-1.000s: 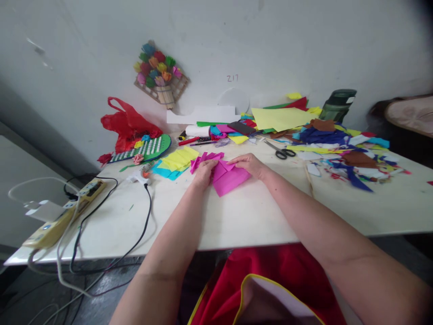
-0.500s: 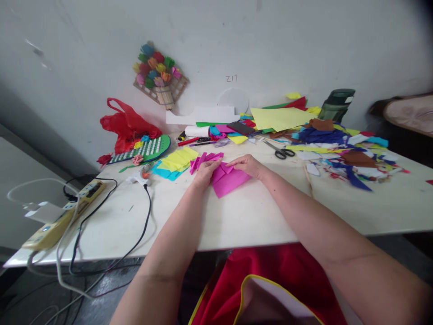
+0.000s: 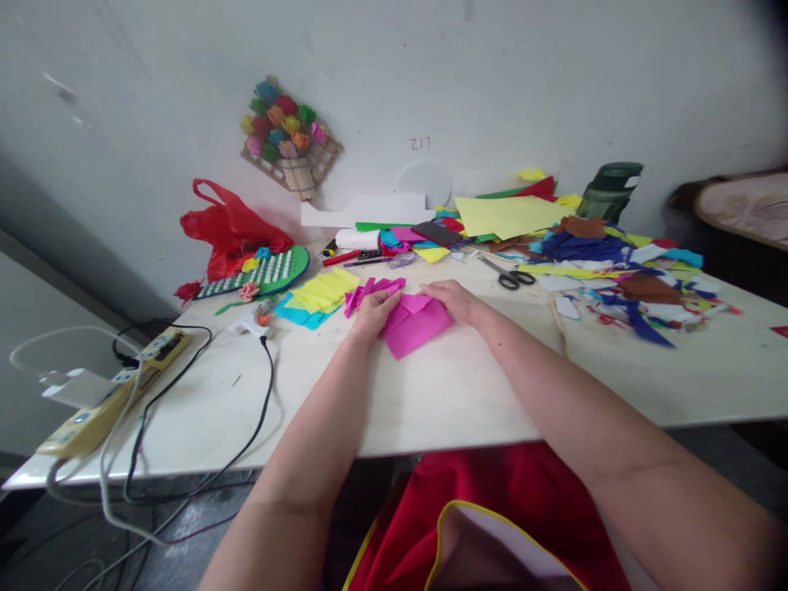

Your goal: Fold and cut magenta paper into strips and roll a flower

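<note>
A sheet of magenta paper (image 3: 414,335) lies on the table in front of me, a flap folded over along its top edge. My left hand (image 3: 373,315) pinches its left side between thumb and fingers. At the upper right edge of the sheet, my right hand (image 3: 452,300) is closed with its fingertips on the paper; its fingers are partly hidden. Narrow folded magenta pieces (image 3: 363,294) lie just beyond my left hand. Yellow paper sheets (image 3: 326,289) rest on blue paper (image 3: 308,316) to the left.
Black-handled scissors (image 3: 515,280) lie beyond my right hand. Paper scraps (image 3: 646,287) heap up on the right, near a green bottle (image 3: 609,190). A glue gun (image 3: 252,322), a corded power strip (image 3: 116,394) and a red plastic bag (image 3: 231,226) are at the left.
My right hand's fingers have drawn back from the middle of the magenta sheet to its upper right edge, uncovering more of the folded flap. My left hand stays in place.
</note>
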Demonstrator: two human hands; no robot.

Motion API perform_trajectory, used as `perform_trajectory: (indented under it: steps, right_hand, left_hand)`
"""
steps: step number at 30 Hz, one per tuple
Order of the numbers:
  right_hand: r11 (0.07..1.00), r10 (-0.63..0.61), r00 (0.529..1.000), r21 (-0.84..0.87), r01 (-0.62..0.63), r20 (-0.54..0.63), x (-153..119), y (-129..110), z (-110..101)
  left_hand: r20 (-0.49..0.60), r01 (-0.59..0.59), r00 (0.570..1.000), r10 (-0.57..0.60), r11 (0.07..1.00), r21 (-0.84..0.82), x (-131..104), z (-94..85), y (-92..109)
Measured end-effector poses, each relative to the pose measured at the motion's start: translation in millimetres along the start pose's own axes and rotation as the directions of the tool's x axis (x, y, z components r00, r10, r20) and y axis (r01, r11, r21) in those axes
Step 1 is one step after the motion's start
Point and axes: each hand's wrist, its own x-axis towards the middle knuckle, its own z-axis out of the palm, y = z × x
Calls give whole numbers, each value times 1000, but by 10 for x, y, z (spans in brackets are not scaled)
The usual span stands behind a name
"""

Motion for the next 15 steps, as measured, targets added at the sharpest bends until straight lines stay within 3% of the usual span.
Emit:
perform_trajectory:
  steps: [4, 15]
  right_hand:
    - [993, 71, 997, -97, -70, 6, 1, -7, 26]
    - [985, 31, 1000, -169, -29, 5, -7, -23, 35]
  left_hand:
    - [40, -7, 999, 5, 998, 61, 6, -8, 18]
    - [63, 30, 998, -32, 999, 32, 20, -3, -27]
